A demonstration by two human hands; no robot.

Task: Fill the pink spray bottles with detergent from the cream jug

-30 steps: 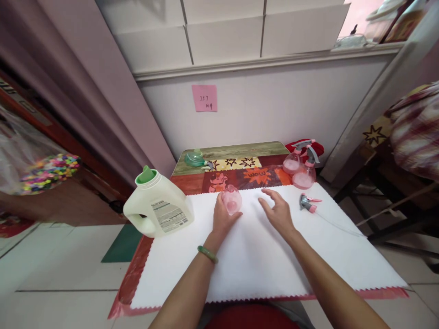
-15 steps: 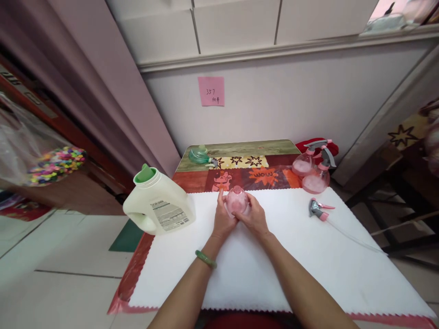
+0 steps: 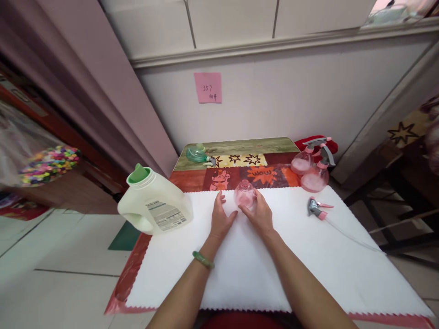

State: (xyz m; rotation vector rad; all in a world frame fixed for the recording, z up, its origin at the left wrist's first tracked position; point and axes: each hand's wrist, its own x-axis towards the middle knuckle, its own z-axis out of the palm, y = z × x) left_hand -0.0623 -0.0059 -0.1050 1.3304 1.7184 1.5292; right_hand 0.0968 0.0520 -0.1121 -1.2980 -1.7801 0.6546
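A round, clear pink spray bottle (image 3: 244, 195) without its spray head is at the middle of the white cloth (image 3: 247, 269), with pinkish liquid or foam inside. My right hand (image 3: 259, 214) grips its right side, thumb in front. My left hand (image 3: 221, 217) is open just left of the bottle, thumb and fingers apart, not touching it. To the right lies a grey and pink spray head (image 3: 316, 208) with a long clear tube. A large pale jug (image 3: 156, 201) with a green-rimmed mouth stands on the left.
Two pink spray bottles with grey heads, a nearer one (image 3: 314, 178) and a farther one (image 3: 302, 161), stand at the back right. A green spray bottle (image 3: 197, 154) lies at the back left. Behind the table is a wall with a pink note (image 3: 208, 87).
My left hand has let go of the pink bottle and opened, moving slightly left of it. My right hand still holds the bottle, now slightly farther right and up in view.
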